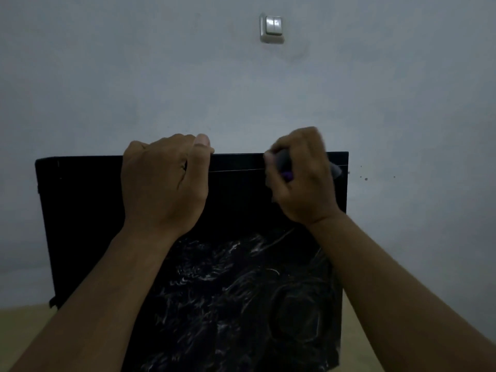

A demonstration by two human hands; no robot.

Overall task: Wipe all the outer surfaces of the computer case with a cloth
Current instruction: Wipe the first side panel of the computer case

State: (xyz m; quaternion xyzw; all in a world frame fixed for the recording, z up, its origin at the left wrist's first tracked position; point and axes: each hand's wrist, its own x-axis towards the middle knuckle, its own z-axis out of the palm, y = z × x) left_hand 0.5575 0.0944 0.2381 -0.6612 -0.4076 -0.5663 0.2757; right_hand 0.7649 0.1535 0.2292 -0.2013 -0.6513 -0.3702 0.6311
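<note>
A black computer case (86, 210) stands upright in front of a wall, its near side panel smeared with pale streaks low down. My left hand (163, 183) grips the case's top edge near the middle, fingers curled over the far side. My right hand (300, 178) is closed on a small grey cloth (283, 159) with a purple patch, pressed against the case's upper edge towards the right. Most of the cloth is hidden inside the fist. The hand looks slightly blurred.
A grey wall (241, 89) rises right behind the case, with a white double light switch (271, 28) high up. A tan surface (24, 315) shows at the lower left and lower right. The room is dim.
</note>
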